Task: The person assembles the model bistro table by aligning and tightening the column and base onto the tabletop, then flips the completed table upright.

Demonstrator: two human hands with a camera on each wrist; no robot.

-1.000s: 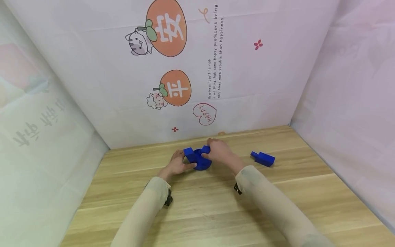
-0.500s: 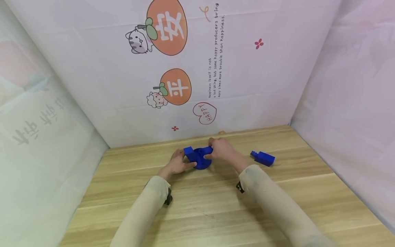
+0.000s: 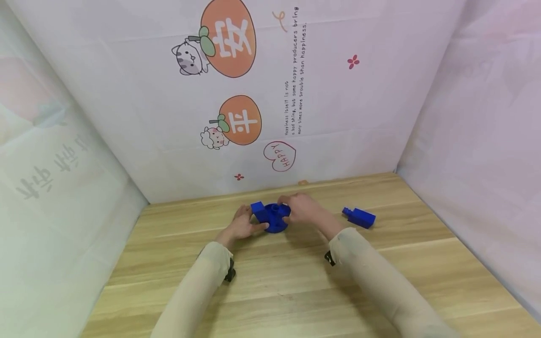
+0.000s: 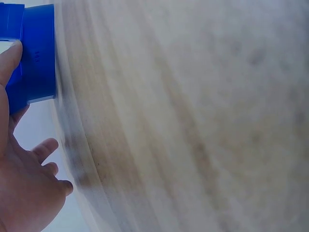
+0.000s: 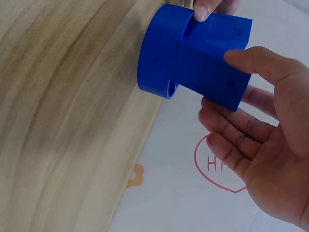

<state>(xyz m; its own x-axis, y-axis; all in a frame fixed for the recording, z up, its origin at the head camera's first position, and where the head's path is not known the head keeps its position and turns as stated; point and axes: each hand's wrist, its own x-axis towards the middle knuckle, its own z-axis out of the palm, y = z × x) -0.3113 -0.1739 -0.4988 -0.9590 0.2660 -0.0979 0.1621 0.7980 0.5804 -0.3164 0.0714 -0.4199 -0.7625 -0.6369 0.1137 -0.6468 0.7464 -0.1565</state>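
Note:
In the head view, a blue round base point(image 3: 276, 226) with a raised ring at its middle stands on the table. A blue block point(image 3: 259, 212) rises upright from its left side. My left hand point(image 3: 242, 225) holds base and block from the left, thumb on the near rim, other fingers behind. At the right side, my right hand point(image 3: 303, 209) grips a second blue block point(image 5: 210, 72), which meets the base in the right wrist view. There, thumb and fingers lie on opposite sides of it. How deep the block sits in the base cannot be told.
Another blue block point(image 3: 360, 218) with a narrow notched end lies on the wooden table point(image 3: 270, 291) at the right. A white printed sheet point(image 3: 186, 164) rises behind the table, and further white sheets hang at both sides.
My right hand has brought its block from the middle of the base to the right side and lower, baring the central ring. The left hand, base and loose block stay put.

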